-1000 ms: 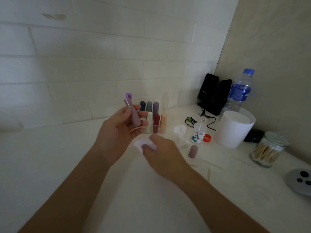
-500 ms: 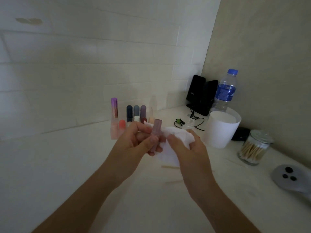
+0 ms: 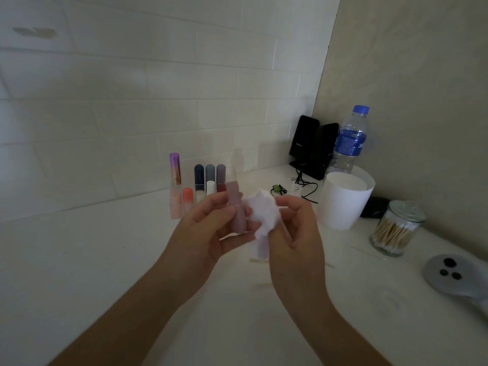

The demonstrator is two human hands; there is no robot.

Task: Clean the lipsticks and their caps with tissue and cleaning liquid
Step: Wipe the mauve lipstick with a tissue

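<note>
My left hand [image 3: 203, 228] grips a mauve lipstick tube [image 3: 236, 207] upright above the white counter. My right hand [image 3: 295, 231] holds a crumpled white tissue [image 3: 264, 217] pressed against the tube's right side. Behind the hands, a clear organiser [image 3: 184, 199] by the tiled wall holds several lipsticks, among them a tall purple-topped one [image 3: 175, 167], a coral one [image 3: 188, 198] and three dark-capped ones [image 3: 210, 174]. The cleaning liquid bottle [image 3: 295, 184] is mostly hidden behind my right hand.
A white cup [image 3: 344, 199] stands right of my hands, with a water bottle [image 3: 350, 140] and black speakers [image 3: 313, 145] behind it. A glass jar of cotton swabs [image 3: 396, 228] and a grey round object [image 3: 453, 273] sit at the right. Thin sticks lie on the counter.
My right hand picked the tissue up off the counter and brought it to the tube in my left hand. The tissue is now bunched against the tube's side.
</note>
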